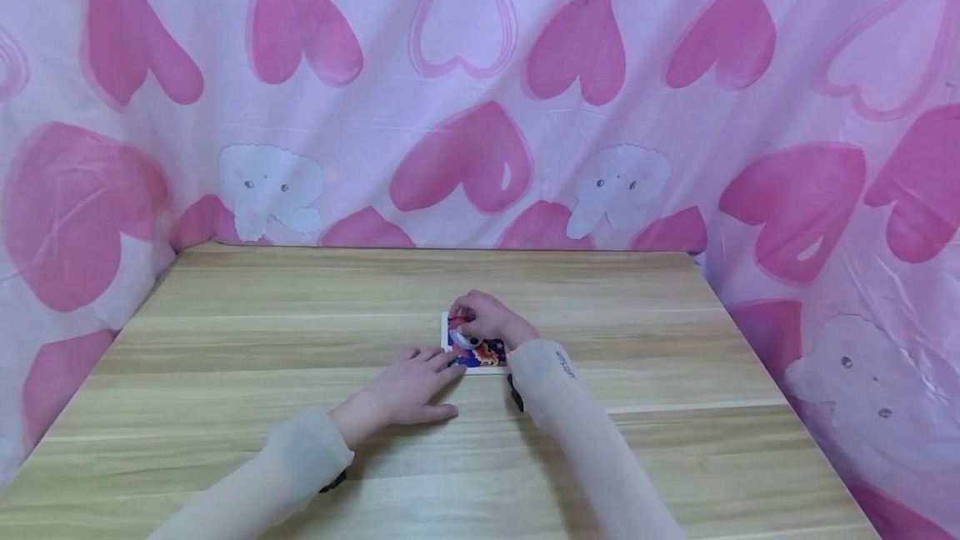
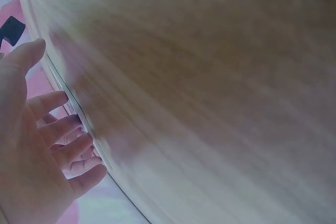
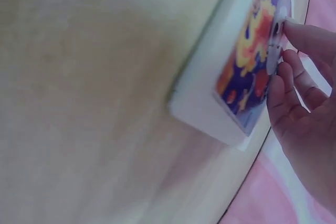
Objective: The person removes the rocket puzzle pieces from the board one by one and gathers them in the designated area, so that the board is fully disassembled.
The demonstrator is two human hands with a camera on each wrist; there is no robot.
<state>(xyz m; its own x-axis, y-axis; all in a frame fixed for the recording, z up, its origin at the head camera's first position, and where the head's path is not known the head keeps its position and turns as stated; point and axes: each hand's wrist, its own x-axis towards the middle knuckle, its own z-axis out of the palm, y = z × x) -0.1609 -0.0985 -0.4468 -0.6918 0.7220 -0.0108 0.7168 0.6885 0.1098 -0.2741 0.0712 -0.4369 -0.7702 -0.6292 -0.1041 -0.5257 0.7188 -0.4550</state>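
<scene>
The left hand, its grip spread and holding nothing, touches the near-left edge of a rectangular white-bordered, blue-and-orange picture board mid-table, sides running left-right and near-far, longer axis unclear. Over it, the right hand's grip pinches a rounded white piece.

Pink heart-print curtain, pale wood-grain table

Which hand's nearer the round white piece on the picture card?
Right. The right hand has thumb and fingertips at the white piece's edge; the left hand lies palm down, fingertips at the picture card's near-left corner.
</scene>
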